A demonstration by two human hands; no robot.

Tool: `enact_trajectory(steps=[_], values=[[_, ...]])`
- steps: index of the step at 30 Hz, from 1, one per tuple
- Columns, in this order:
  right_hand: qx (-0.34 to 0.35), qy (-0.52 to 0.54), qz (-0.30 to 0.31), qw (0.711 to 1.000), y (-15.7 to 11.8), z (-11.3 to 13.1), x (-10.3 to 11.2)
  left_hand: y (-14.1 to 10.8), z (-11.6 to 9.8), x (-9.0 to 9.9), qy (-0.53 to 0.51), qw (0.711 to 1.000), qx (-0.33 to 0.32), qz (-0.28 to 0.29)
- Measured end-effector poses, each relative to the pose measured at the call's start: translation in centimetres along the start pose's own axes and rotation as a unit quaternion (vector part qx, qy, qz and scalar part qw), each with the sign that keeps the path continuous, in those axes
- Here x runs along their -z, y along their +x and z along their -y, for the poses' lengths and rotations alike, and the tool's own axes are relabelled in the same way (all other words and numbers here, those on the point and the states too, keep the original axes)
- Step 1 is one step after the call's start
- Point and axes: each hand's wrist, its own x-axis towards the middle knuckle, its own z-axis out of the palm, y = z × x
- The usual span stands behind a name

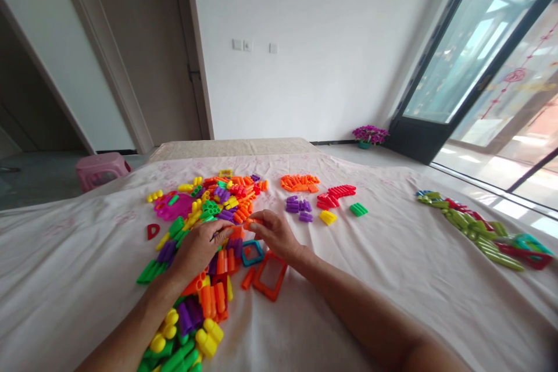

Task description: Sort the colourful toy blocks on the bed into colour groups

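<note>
My left hand [201, 247] is over the middle of a long pile of coloured plastic pieces [187, 314], its fingertips pinched at an orange piece [236, 232]. To its right, my right hand [275, 234] has thumb and fingers closed on a small orange piece [251, 222]. The fingertips of both hands are close together. Just below my right hand lie a blue square frame [253, 252] and a larger orange frame [271, 276], with a loose orange stick [248, 278] beside them.
Beyond my right hand are groups of orange [299, 182], purple [299, 206], red [335, 196], yellow [328, 217] and green [358, 209] pieces. A lime-green and red row [483, 229] lies far right. A red D-shaped piece [153, 231] rests left of the pile on the cloth [370, 267].
</note>
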Motion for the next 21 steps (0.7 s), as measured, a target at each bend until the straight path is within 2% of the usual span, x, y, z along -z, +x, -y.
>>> enact_trajectory(steps=[3,8,12,15,18,21], values=[[0.007,0.013,0.014,1.000,-0.1,0.0,-0.7,0.0,0.2,-0.4,-0.004,1.000,-0.001,-0.002],[-0.043,0.034,0.051,0.997,-0.3,0.2,-1.4,-0.1,0.6,-0.8,-0.076,0.997,-0.005,0.001],[-0.024,0.002,0.049,0.999,-0.4,0.2,-1.3,-0.2,0.6,-1.1,-0.124,0.992,0.011,-0.009],[-0.038,0.006,0.040,0.998,0.0,-0.2,-1.1,-0.2,0.7,-1.2,-0.132,0.991,0.001,-0.013],[-0.050,0.028,-0.019,0.998,1.0,-1.0,0.0,-0.2,0.9,-1.0,-0.166,0.985,-0.006,-0.043],[-0.028,0.002,-0.130,0.991,2.6,-2.1,2.8,-0.1,1.6,0.2,-0.197,0.970,0.014,-0.142]])
